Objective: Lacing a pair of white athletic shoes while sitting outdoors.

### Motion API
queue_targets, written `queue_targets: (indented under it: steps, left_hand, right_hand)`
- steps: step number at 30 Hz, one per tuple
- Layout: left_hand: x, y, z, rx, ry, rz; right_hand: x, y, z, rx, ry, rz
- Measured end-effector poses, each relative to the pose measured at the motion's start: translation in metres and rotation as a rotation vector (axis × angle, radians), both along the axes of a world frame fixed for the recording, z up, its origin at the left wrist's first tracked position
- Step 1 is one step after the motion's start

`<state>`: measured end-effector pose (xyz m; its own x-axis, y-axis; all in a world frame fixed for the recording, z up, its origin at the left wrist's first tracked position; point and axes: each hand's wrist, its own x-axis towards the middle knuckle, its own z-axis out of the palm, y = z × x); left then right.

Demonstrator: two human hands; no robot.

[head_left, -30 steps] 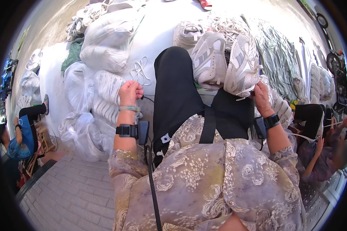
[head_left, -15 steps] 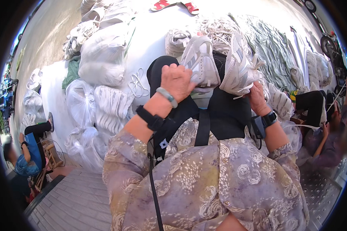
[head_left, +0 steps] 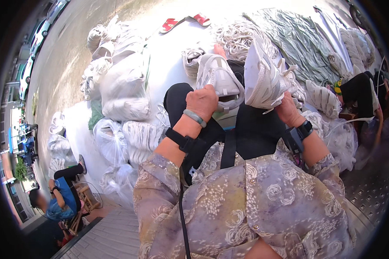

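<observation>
Two white sneakers are held over my lap between my knees. My left hand [head_left: 202,102] is closed at the near left edge of the left sneaker [head_left: 217,71], whose opening faces me; its fingertips are hidden. The right sneaker [head_left: 263,82] is tilted up, its pale sole side turned left and a bow of laces on its right. My right hand [head_left: 288,111] grips this one from its lower right side, fingers partly hidden behind it. Just beyond the left sneaker sits another pale shoe [head_left: 192,60].
A heap of white laces [head_left: 235,39] lies beyond my knees, with red sandals [head_left: 173,25] farther off. Bagged shoes [head_left: 124,93] and shoe parts [head_left: 142,140] fill the left. A crumpled green-grey sheet [head_left: 294,43] lies right. People sit at far left [head_left: 62,203] and far right [head_left: 363,93].
The view has swung, so the surroundings sit differently. The left sneaker has tipped so its opening shows more, and my left hand has curled tighter at its edge. The right sneaker has turned to show its sole side.
</observation>
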<state>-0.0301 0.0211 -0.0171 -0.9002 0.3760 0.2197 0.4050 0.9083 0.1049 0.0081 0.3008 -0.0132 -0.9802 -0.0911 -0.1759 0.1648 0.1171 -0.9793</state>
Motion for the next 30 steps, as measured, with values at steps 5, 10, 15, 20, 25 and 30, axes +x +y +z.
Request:
queue_targets:
  steps: [5, 10, 15, 20, 25, 30]
  left_hand:
    - [-0.027, -0.017, 0.038, -0.174, 0.036, -0.061]
    - [-0.061, -0.039, 0.085, -0.203, 0.17, 0.003]
    - [-0.091, -0.063, 0.11, -0.167, 0.169, 0.033]
    - [-0.101, -0.079, 0.105, -0.096, -0.022, 0.118]
    - [-0.108, -0.101, 0.085, 0.283, -0.244, 0.121]
    - [-0.106, -0.102, 0.063, 0.623, -0.581, 0.254]
  right_hand:
    - [-0.002, 0.016, -0.01, -0.772, -0.298, -0.096]
    - [-0.008, 0.027, -0.013, -0.967, -0.217, 0.076]
    - [-0.019, 0.043, -0.024, -0.746, -0.233, 0.113]
    - [-0.016, 0.068, -0.044, -0.784, -0.404, 0.347]
    - [-0.016, 0.068, -0.039, -0.851, -0.351, 0.373]
    - [-0.024, 0.051, 0.001, -0.286, -0.148, 0.212]
